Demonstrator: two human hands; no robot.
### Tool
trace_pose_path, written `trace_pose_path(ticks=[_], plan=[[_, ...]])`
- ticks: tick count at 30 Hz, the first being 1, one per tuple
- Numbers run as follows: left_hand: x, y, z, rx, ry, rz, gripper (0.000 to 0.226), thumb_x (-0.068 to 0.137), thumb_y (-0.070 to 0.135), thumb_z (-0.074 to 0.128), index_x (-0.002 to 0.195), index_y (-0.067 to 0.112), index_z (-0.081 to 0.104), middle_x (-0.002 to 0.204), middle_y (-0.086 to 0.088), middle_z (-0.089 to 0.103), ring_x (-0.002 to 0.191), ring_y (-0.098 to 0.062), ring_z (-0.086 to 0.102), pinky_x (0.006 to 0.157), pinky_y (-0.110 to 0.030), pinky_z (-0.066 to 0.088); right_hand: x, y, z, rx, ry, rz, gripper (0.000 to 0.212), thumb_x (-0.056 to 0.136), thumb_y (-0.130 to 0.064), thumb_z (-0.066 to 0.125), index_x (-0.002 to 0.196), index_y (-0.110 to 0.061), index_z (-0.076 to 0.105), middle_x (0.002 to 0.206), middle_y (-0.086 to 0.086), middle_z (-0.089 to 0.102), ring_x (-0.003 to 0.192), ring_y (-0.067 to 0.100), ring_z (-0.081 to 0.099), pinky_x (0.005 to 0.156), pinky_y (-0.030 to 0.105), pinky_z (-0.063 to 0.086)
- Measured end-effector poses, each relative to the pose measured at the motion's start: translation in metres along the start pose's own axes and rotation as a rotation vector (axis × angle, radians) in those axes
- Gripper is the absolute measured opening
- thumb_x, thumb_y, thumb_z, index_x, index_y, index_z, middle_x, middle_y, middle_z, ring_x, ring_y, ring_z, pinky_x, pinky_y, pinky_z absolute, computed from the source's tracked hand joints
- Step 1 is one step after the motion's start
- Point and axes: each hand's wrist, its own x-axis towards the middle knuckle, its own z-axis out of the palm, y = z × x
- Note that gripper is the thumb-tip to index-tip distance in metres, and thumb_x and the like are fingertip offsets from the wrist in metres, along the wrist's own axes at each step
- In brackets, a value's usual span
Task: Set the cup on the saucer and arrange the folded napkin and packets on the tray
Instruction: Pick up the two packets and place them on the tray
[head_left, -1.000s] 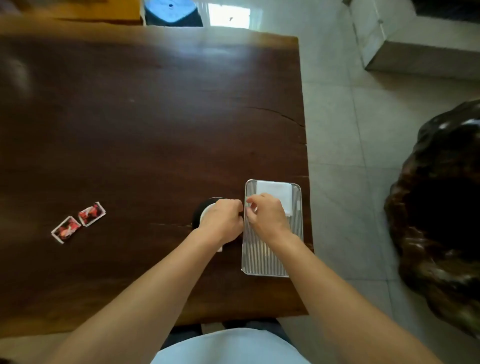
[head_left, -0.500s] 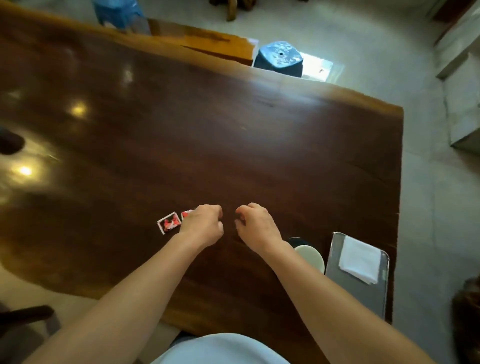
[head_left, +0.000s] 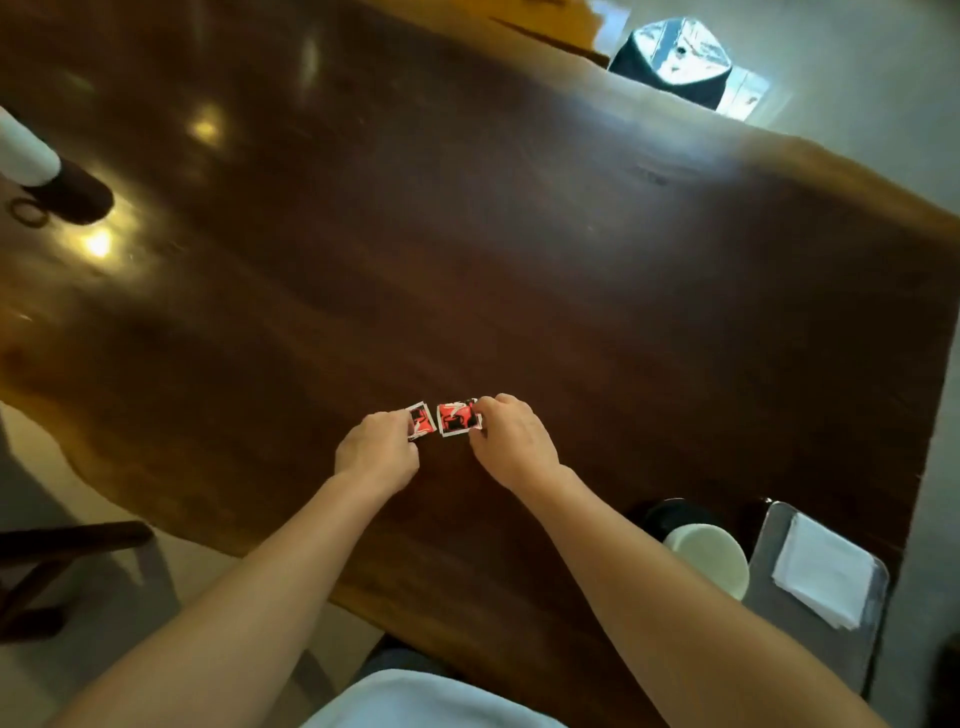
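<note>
Two bare forearms reach out from the bottom edge over the dark, glossy wooden bench (head_left: 519, 249). At the near right corner lies a grey rectangular metal tray (head_left: 810, 639) with a folded white napkin (head_left: 823, 569) resting on its far half. Just left of the tray, touching or nearly so, a round white cup (head_left: 709, 558) sits on a black saucer (head_left: 670, 514), which shows only behind the cup.

Further out, well apart from the tray, the left hand (head_left: 376, 454) has its fingers pinched on the near edge of a small red, black and white packet (head_left: 420, 420), hiding part of it. The right hand (head_left: 514, 441) pinches the right edge of a second, similar packet (head_left: 457, 418). The two packets lie just beside each other; whether they are lifted off the bench cannot be told.

Far left, a white cylinder on a dark base (head_left: 47, 176) stands on the bench. Beyond the far edge a shiny blue-grey stool (head_left: 675, 57) stands on the pale floor.
</note>
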Motion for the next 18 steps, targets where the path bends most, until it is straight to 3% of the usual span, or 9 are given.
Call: trace_pose_path(ticks=[4,7,13,18], plan=[[0.017,-0.014,0.014,-0.025,-0.005,-0.013,0.025,0.095,0.023,0.061,0.119,0.02,0.066,0.114,-0.004,0.066,0.102,-0.026,0.065,0.08,-0.038,0.054,0.017,-0.005,0.02,-0.006,-0.028,0.041,0.026,0.094,-0.017,0.062,0.12,-0.016,0.064,0.102,0.001,0.059,0.092,0.019,0.059,0.07,0.028,0.047],[0.03,-0.021,0.024,-0.061,0.034,0.012,0.025,0.096,0.026,0.063,0.119,0.019,0.065,0.113,-0.004,0.062,0.103,-0.026,0.064,0.076,-0.036,0.048,0.03,-0.003,0.032,-0.008,-0.034,0.09,0.033,0.095,-0.02,0.063,0.127,-0.017,0.061,0.114,0.002,0.061,0.103,0.022,0.059,0.077,0.033,0.052],[0.051,-0.028,0.039,-0.159,0.081,0.056,0.03,0.094,0.025,0.067,0.123,0.021,0.061,0.117,-0.002,0.056,0.098,-0.023,0.064,0.071,-0.032,0.051,0.046,0.004,0.057,-0.082,-0.02,0.14,0.05,0.094,-0.017,0.065,0.141,-0.018,0.049,0.14,0.006,0.048,0.121,0.025,0.046,0.081,0.034,0.052],[0.061,-0.035,0.049,-0.161,0.027,0.067,0.046,0.092,0.024,0.07,0.136,0.019,0.056,0.126,-0.004,0.052,0.108,-0.024,0.06,0.085,-0.037,0.053,0.049,0.006,0.073,-0.187,-0.057,0.131,0.054,0.09,-0.011,0.07,0.14,-0.019,0.05,0.144,0.006,0.043,0.124,0.029,0.04,0.079,0.037,0.056]])
